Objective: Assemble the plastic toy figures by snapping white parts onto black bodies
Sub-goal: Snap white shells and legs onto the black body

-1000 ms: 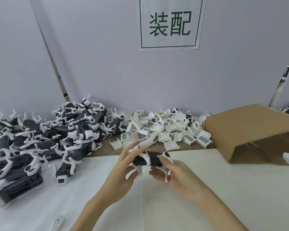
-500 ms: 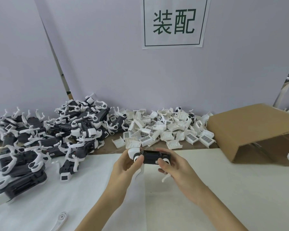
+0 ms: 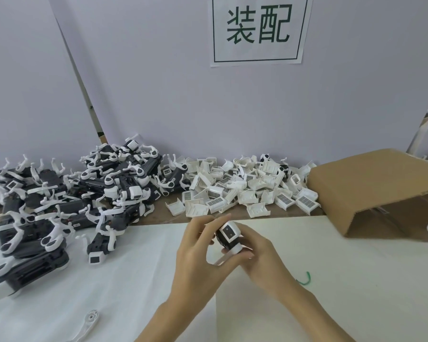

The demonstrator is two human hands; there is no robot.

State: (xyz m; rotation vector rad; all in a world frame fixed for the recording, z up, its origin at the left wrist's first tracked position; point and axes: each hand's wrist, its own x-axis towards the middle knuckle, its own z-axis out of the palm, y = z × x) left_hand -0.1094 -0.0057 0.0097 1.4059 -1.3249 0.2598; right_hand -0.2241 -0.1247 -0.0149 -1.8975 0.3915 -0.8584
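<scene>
Toy figure (image 3: 229,236) gripped btwn left hand (image 3: 195,253) & right hand (image 3: 260,257)

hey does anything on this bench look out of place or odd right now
Two small things. A lone white leg part lies by itself on the white sheet near the front edge, away from both piles. A green wire loop sits by the right hand, unlike any other part here. No damage or spill is visible.
</scene>
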